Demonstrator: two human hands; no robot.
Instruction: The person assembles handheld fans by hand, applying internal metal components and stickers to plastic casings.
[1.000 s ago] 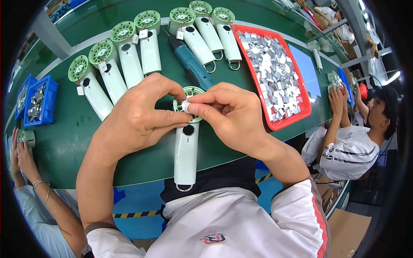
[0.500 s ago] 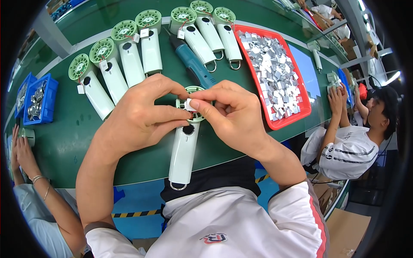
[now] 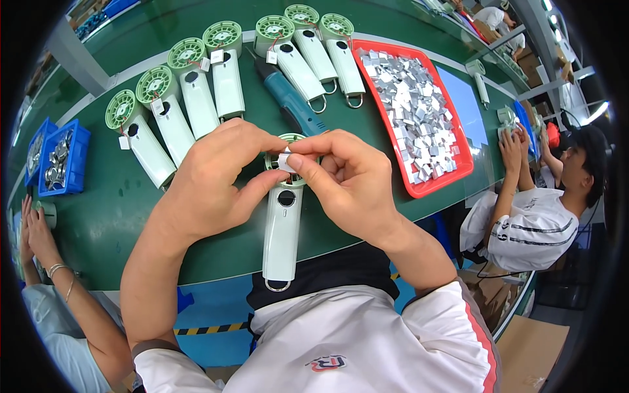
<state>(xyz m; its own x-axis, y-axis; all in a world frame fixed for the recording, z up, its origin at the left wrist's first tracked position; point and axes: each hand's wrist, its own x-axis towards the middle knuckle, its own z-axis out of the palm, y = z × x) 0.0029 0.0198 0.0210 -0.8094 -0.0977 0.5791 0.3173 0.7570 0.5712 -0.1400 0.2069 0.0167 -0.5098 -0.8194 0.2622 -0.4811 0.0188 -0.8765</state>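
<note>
In front of me a pale green handheld fan (image 3: 281, 229) lies upright in the view, its round head uppermost and its metal loop toward my body. My left hand (image 3: 213, 180) grips around the head's left side, with thumb and forefinger on it. Between the thumb and forefinger of my right hand (image 3: 350, 180) is a small white square block (image 3: 285, 161), held over the opening in the fan head. Red wire shows beside the block. My fingers cover much of the head, so whether the block touches its inside cannot be made out.
Several similar fans (image 3: 200, 98) with dangling white blocks stand in a row at the back. A teal electric screwdriver (image 3: 288, 98) lies among them. At right is a red tray (image 3: 466, 164) of small silver-white blocks; at left, blue bins (image 3: 78, 154) of metal parts. Co-workers sit on both sides.
My left thumb and fingers have shifted on the fan head, the thumb now close to the white block. My right hand keeps its pinch. The view has tilted slightly.
</note>
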